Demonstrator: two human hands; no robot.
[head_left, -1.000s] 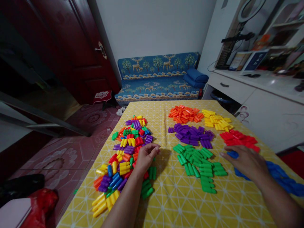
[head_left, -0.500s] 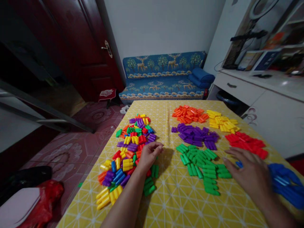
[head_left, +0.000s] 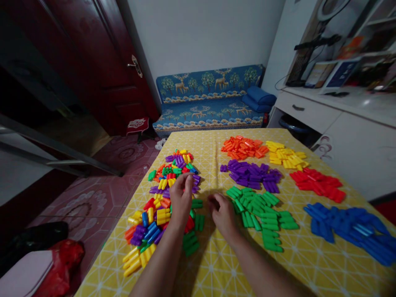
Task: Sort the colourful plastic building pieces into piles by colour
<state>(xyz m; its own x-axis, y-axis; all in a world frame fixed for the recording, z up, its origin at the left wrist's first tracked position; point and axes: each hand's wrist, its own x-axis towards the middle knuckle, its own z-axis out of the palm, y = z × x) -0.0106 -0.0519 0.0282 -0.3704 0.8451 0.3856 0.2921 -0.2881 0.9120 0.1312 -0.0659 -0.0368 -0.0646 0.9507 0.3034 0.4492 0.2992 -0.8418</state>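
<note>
My left hand (head_left: 182, 201) is over the pile of mixed-colour plastic bullet-shaped building blocks (head_left: 163, 215), its fingers curled together near some purple ones. Whatever they may grip is hidden. To its right, my right hand (head_left: 225, 215) hovers low over the cloth with thumb and fingers bent in a pinch; no block can be made out in it. A few green blocks (head_left: 199, 222) lie between the two hands. Just beyond my right hand spreads a pile of green blocks (head_left: 258, 206).
Sorted by colour on the yellow tablecloth (head_left: 235, 268) are orange blocks (head_left: 244, 147), purple blocks (head_left: 255, 174), yellow blocks (head_left: 286, 156), red blocks (head_left: 317, 183) and blue blocks (head_left: 349, 227). A blue patterned sofa (head_left: 207, 101) stands past the table, with a white cabinet (head_left: 355, 140) at right.
My right hand has swung left from beside the blue pile to the middle of the table. My left hand has shifted left over the mixed pile. The view has tilted slightly.
</note>
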